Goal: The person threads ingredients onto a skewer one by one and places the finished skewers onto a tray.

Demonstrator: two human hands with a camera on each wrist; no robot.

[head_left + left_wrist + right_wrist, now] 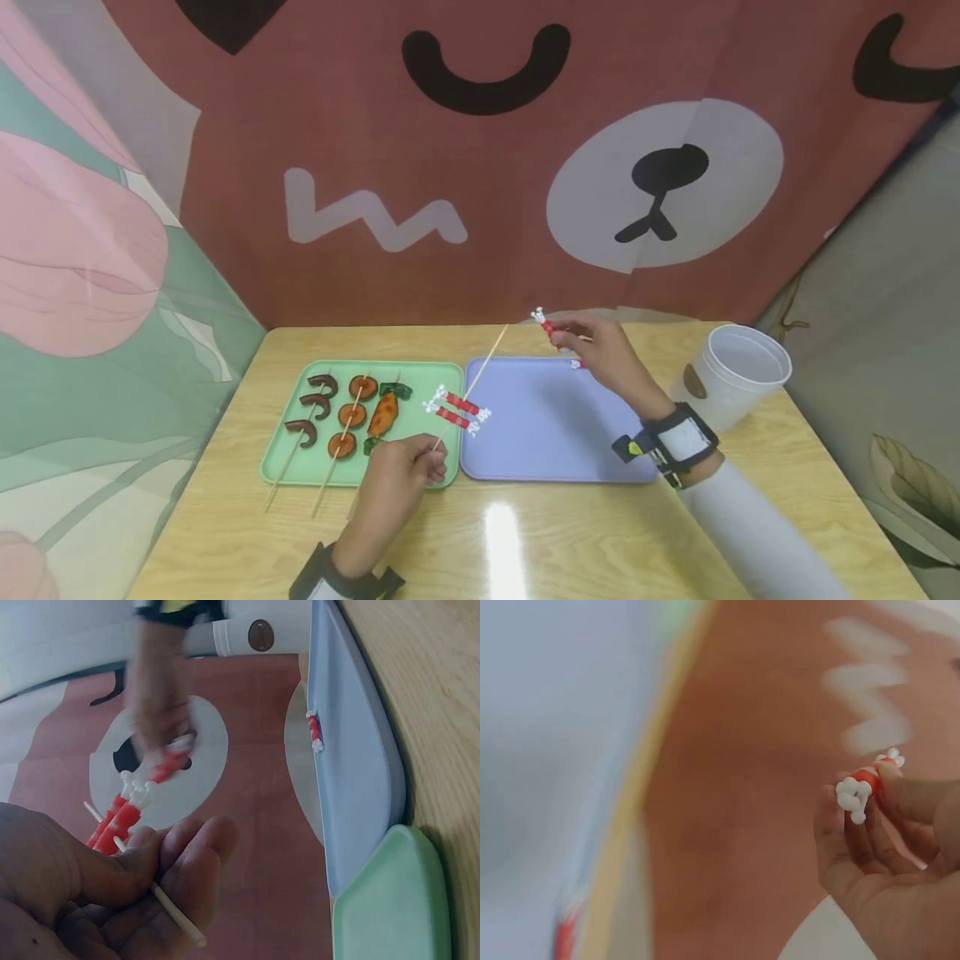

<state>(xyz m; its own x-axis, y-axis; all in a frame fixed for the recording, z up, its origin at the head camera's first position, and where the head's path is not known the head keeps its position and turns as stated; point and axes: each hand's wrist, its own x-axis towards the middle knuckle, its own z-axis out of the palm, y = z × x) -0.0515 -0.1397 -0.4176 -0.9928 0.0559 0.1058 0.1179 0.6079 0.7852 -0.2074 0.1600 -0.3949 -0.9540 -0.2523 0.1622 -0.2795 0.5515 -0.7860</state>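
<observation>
Pinched between thumb and fingers of the left hand [396,483], a wooden skewer [474,382] carrying two red-and-white pieces [457,411] is held slanting over the seam between green tray [283,463] and blue tray [547,433]. Another red-and-white piece [549,327] is gripped by the right hand [607,354], raised above the blue tray's far edge. A white cup [738,367] is noted at the table's right.

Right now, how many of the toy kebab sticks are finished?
Three filled skewers lie on the green tray. The left hand holds a fourth stick with two red-and-white pieces on it. The right hand pinches another piece; one more waits on the blue tray.
</observation>
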